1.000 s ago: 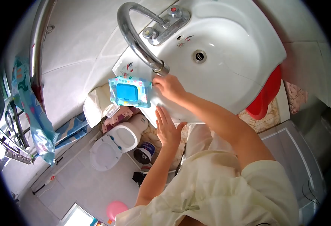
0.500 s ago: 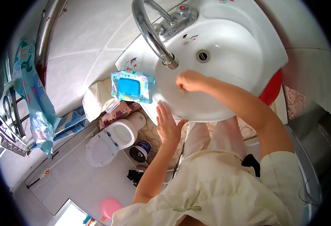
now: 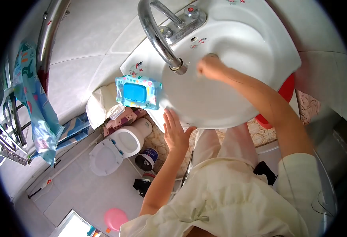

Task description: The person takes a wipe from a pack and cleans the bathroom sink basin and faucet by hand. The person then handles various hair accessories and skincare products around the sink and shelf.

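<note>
My left hand (image 3: 174,129) rests on the front rim of the white sink (image 3: 236,112), its fingers stretched out and the thumb apart. Inside the basin, my right hand (image 3: 212,67) is closed into a fist beside the drain, which it mostly covers. Whatever that fist holds, if anything, is hidden and slightly blurred. A blue pack of wet wipes (image 3: 138,92) with its lid down lies on the sink's left corner, just beyond my left fingertips. The chrome faucet (image 3: 157,37) arches over the basin, its spout close to my right hand.
Below on the left stand a toilet (image 3: 120,147) with its lid up and a dark bin (image 3: 147,158). A red basin (image 3: 286,90) shows under the sink's right side. A metal rack (image 3: 11,122) and a blue patterned bag (image 3: 37,102) hang at the left wall.
My right hand has moved up and to the right across the basin, from near the front to the drain. My left hand stays on the rim.
</note>
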A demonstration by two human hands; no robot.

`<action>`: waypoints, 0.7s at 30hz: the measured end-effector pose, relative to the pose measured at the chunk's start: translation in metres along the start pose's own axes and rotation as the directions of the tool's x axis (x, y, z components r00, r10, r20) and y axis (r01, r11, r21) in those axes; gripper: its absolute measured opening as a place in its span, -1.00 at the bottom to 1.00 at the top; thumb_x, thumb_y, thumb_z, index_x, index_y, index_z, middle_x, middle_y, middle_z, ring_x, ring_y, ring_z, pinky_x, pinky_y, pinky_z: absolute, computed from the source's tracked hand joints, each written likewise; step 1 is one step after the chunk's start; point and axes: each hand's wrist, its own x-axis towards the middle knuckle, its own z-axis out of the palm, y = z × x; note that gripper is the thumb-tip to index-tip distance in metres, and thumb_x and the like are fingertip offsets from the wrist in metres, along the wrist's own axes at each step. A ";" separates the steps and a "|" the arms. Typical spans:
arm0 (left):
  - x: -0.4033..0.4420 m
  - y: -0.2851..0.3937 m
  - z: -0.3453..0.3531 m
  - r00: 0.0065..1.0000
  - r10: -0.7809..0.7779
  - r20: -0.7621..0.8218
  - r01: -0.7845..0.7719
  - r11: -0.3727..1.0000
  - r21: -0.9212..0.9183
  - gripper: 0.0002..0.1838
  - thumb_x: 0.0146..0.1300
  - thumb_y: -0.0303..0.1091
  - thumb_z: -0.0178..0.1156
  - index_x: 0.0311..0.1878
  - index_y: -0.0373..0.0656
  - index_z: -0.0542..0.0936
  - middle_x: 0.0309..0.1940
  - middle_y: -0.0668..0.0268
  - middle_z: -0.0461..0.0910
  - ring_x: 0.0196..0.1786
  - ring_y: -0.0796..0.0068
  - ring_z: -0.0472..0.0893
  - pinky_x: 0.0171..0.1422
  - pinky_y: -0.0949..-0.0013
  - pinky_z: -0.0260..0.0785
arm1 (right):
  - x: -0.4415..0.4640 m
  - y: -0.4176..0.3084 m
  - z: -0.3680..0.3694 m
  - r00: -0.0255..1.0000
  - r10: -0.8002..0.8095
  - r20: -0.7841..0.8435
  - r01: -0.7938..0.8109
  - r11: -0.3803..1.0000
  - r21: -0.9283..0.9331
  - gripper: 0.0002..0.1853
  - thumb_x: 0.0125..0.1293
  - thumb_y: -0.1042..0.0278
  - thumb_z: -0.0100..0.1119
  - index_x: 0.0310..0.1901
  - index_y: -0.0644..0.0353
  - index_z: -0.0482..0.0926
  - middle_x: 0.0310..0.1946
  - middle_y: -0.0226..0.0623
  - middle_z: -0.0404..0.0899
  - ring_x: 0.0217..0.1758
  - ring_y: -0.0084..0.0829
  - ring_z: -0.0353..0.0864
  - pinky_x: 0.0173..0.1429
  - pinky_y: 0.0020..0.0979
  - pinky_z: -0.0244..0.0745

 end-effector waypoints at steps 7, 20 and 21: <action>0.000 -0.001 0.001 1.000 0.006 -0.002 -0.006 1.000 -0.012 0.14 -0.08 0.11 0.34 0.40 -0.39 -0.03 0.43 -0.08 -0.07 0.44 -0.02 0.08 0.37 0.08 0.18 | 0.016 0.021 0.057 0.904 -0.116 -0.411 0.147 0.988 0.044 -0.93 0.02 0.54 0.14 -0.45 0.16 0.59 -0.48 -0.24 0.57 -0.34 -0.14 0.59 -0.26 -0.22 0.48; 0.000 0.002 -0.004 1.000 -0.017 0.013 0.017 1.000 -0.006 0.11 -0.05 0.08 0.34 0.39 -0.40 -0.02 0.43 -0.07 -0.05 0.44 0.00 0.08 0.39 0.18 0.18 | 0.023 0.036 0.036 0.959 -0.256 -0.122 0.257 0.966 -0.011 -0.89 -0.01 0.59 0.13 -0.46 0.15 0.61 -0.32 -0.28 0.60 -0.20 -0.25 0.58 -0.17 -0.25 0.49; 0.001 0.002 -0.004 1.000 -0.016 0.018 0.017 1.000 -0.004 0.11 -0.05 0.08 0.34 0.39 -0.40 -0.02 0.43 -0.07 -0.05 0.44 0.00 0.08 0.39 0.18 0.18 | 0.015 0.036 0.047 0.933 -0.303 -0.195 0.283 0.951 -0.124 -0.91 -0.01 0.58 0.13 -0.45 0.18 0.60 -0.25 -0.27 0.57 -0.17 -0.27 0.57 -0.15 -0.25 0.49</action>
